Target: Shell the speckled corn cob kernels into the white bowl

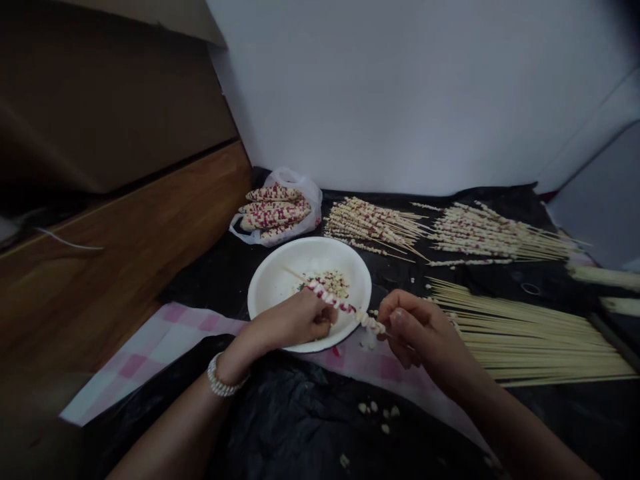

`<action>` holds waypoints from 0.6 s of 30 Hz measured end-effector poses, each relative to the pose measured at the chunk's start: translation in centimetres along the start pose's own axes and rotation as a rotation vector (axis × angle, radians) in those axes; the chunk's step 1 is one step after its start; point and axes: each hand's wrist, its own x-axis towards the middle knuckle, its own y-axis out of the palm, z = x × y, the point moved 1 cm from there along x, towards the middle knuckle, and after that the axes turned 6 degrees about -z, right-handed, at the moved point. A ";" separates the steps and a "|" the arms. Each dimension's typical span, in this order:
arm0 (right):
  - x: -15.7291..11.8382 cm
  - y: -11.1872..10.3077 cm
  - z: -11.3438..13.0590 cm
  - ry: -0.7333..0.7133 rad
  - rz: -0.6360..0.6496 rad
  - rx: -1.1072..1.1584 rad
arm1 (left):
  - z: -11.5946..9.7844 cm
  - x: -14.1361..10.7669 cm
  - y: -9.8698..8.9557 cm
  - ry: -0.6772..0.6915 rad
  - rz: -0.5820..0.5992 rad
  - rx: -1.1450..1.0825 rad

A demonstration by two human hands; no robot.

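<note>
My right hand (410, 328) pinches a skewer (345, 305) threaded with cream and dark red corn kernels. Its bare tip points up and left across a white bowl (261, 280). Inside the bowl lie loose corn kernels (336, 283). My left hand (305, 316), with a beaded bracelet (220, 381) on the wrist, reaches over the bowl's near side under the skewer. Its fingers are curled together, and whatever they hold is hidden.
Behind the bowl, speckled corn cobs (275, 215) sit in a plastic bag (313, 193). Two piles of filled skewers (373, 223) lie at the back. Bare skewers (540, 340) are spread at the right. Stray kernels (385, 429) dot the black sheet (290, 407). A wooden panel (150, 227) borders the left.
</note>
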 end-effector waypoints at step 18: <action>0.1 -1.3 0.7 -0.060 -0.013 -0.129 | -0.3 -0.2 -1.3 -0.302 -0.225 -1.018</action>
